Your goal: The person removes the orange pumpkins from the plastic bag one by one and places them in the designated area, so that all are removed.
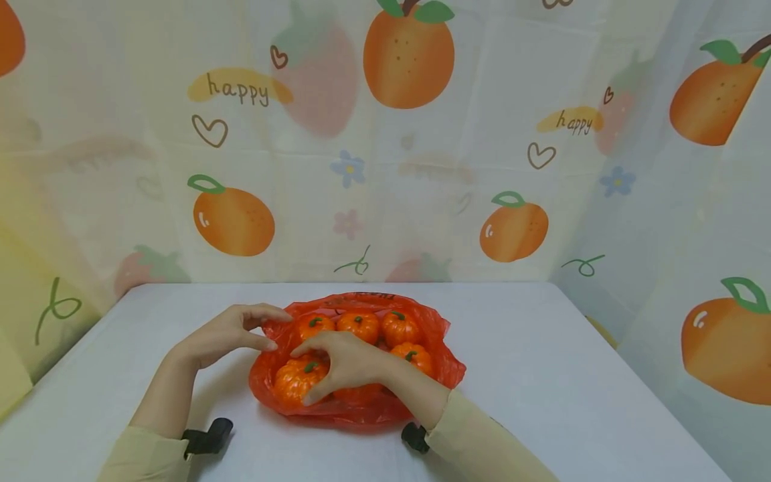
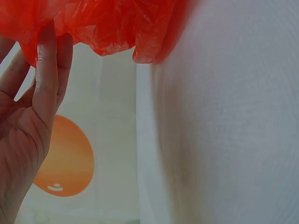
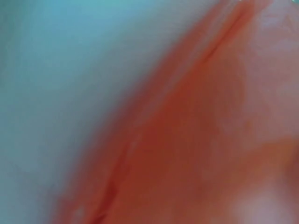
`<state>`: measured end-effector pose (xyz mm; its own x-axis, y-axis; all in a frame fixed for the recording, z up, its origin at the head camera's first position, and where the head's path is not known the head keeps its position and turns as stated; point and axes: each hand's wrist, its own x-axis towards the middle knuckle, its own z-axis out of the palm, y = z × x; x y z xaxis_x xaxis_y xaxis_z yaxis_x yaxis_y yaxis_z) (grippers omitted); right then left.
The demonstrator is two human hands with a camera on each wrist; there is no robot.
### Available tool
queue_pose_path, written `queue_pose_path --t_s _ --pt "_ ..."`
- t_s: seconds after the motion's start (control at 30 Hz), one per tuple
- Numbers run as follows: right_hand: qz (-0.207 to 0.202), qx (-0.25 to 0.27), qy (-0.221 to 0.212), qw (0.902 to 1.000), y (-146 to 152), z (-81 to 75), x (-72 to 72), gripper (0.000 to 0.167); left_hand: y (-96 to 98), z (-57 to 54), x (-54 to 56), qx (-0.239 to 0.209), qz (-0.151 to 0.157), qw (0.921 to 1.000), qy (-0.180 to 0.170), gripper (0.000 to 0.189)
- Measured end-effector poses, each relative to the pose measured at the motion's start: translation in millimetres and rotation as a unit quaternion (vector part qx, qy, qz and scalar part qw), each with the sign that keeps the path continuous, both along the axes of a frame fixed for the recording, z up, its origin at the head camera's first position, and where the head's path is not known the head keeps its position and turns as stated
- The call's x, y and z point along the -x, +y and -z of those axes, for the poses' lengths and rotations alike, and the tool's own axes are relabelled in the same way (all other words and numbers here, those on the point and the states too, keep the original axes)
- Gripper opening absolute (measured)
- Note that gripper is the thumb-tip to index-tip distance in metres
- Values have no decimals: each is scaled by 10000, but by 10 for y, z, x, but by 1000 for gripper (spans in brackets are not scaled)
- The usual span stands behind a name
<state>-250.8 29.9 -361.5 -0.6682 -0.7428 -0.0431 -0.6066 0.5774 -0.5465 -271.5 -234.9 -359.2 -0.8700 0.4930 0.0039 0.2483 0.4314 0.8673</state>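
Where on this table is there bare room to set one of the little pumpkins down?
Bare table lies right of the red bag up to the curtain, and a strip lies behind the bag. Left of the left hand is free too. It is crowded at the bag's mouth, where the right hand grips a pumpkin.

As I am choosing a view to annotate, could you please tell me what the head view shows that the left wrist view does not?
Only the head view shows the small orange toy pumpkins, the right hand gripping the front one, and both sleeves. Only the left wrist view shows the left hand's palm close up. Both show the crinkled red plastic bag, the left hand at its edge, the white table and the orange-print curtain.
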Motion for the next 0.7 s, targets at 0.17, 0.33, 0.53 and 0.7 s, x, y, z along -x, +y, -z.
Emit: queue_pose_path --t_s 0.17,0.33,0.53,0.7 --pt "4 -100 34 9999 -12 -11 -11 66 -4 1 -3 -25 -1 10000 4 44" --pt "7 -219 18 9998 -13 -16 -10 66 -8 -2 -7 -36 0 10000 9 44" --pt "-35 -215 20 9998 -15 -9 -15 66 -6 -10 -32 -50 -22 10000 -49 45" --pt "7 -74 -7 10000 -11 -23 -19 66 -19 -2 -32 -95 -1 10000 -26 44"
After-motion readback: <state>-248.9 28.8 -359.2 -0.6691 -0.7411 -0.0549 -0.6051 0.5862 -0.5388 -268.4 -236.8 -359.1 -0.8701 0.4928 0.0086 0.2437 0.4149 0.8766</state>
